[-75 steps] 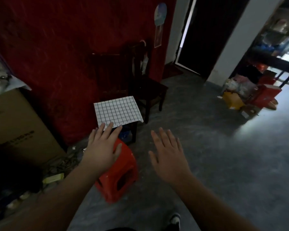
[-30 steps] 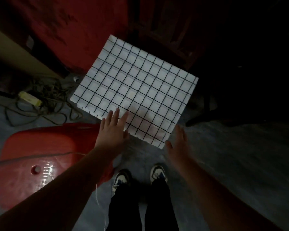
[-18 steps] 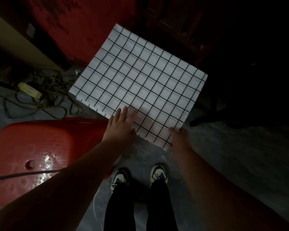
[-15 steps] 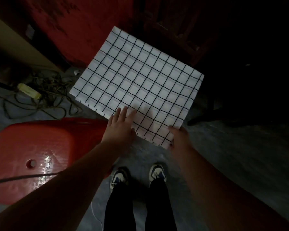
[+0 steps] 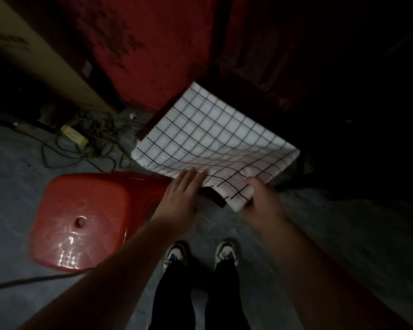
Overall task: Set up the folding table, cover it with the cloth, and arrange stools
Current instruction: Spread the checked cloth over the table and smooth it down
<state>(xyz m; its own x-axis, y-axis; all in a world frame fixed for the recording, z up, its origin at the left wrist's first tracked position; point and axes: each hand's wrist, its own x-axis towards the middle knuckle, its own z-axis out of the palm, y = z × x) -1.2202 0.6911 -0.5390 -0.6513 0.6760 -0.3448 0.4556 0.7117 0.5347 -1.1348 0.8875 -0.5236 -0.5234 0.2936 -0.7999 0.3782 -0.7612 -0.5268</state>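
Observation:
A folded white cloth with a black grid (image 5: 215, 139) lies on a dark wooden seat (image 5: 153, 122) by the red wall. Its near corner is lifted off the seat. My right hand (image 5: 260, 201) pinches that near corner. My left hand (image 5: 181, 194) lies flat with straight fingers against the cloth's near edge. A red plastic stool (image 5: 81, 217) stands on the floor just left of my left hand, with a round hole in its seat. No folding table is visible.
Tangled cables and a yellow power strip (image 5: 74, 135) lie on the floor at the left. A cardboard box (image 5: 34, 58) leans behind them. Dark wooden furniture (image 5: 260, 55) fills the shadowed upper right. My two feet (image 5: 200, 253) stand on the grey concrete floor.
I have stepped up to the cloth and both hands reached its near edge. My right hand has taken the near corner and lifted it, so the cloth now curls up off the seat.

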